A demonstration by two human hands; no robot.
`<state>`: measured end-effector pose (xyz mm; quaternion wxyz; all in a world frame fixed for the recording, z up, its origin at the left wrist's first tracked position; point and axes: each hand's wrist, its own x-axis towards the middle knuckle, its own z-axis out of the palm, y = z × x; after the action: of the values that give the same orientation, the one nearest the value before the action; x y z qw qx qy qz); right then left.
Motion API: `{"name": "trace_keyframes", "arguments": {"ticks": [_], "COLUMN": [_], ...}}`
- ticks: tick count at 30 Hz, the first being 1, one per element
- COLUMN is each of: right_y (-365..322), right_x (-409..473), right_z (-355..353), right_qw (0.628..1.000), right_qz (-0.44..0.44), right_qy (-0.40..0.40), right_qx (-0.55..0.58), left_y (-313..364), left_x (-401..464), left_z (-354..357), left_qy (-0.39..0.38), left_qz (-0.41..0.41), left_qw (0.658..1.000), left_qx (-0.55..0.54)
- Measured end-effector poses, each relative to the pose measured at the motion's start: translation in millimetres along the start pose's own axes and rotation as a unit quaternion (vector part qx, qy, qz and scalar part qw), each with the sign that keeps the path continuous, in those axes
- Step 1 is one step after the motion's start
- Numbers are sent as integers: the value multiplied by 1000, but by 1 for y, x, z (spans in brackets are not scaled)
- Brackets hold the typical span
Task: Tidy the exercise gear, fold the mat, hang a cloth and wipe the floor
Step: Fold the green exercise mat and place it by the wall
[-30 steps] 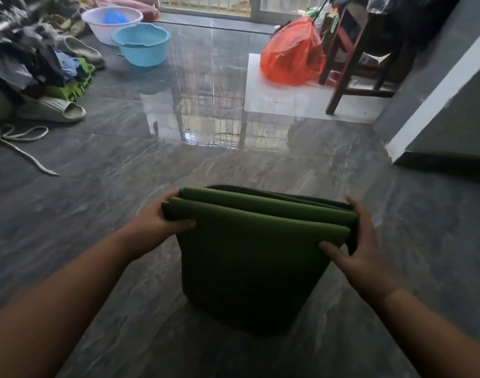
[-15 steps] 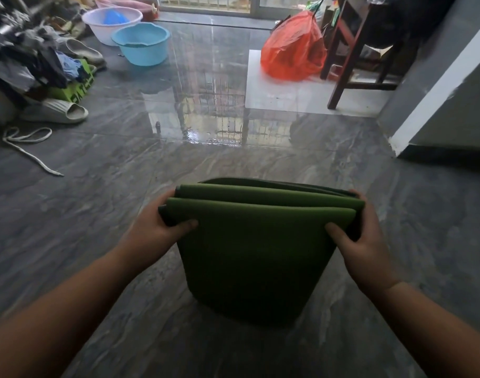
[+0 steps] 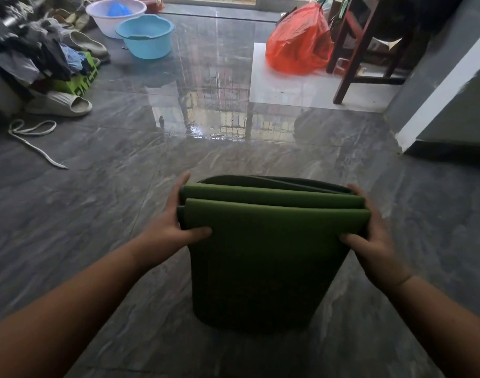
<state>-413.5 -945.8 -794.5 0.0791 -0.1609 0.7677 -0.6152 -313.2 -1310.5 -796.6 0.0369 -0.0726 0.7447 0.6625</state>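
Thumbs in front and fingers behind, the left hand (image 3: 169, 230) and right hand (image 3: 375, 241) clamp opposite ends of the folded mat (image 3: 268, 255), its long axis crosswise between them, lower edge above the floor (image 3: 97, 214).

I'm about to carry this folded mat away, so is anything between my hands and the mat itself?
Nothing visible. The left hand and the right hand both grip the upper corners of the folded green mat directly, thumbs on its near face. Where it has to go is not shown.
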Motion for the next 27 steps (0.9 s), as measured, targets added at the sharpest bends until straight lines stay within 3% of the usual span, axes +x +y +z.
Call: {"name": "trace_keyframes", "arguments": {"ticks": [6, 12, 15, 18, 23, 27], "right_y": [-12, -5, -9, -21, -46, -35], "right_x": [-1, 7, 17, 22, 30, 34], "right_z": [12, 18, 19, 16, 10, -2], "right_qw": [998, 999, 999, 999, 984, 959], "right_qz": [-40, -23, 0, -3, -116, -221], "right_qy": [47, 36, 47, 44, 73, 26], "right_qx": [-25, -24, -7, -31, -114, -177], "left_y": [-2, -6, -3, 1, 34, 39], "left_x": [4, 12, 16, 20, 17, 14], "left_z": [17, 4, 4, -4, -10, -22], "left_qy": [160, 117, 106, 145, 171, 142], "left_qz": [134, 61, 68, 96, 202, 269], "left_qw": [978, 991, 992, 982, 961, 921], "left_qx": [16, 24, 14, 67, 82, 245]}}
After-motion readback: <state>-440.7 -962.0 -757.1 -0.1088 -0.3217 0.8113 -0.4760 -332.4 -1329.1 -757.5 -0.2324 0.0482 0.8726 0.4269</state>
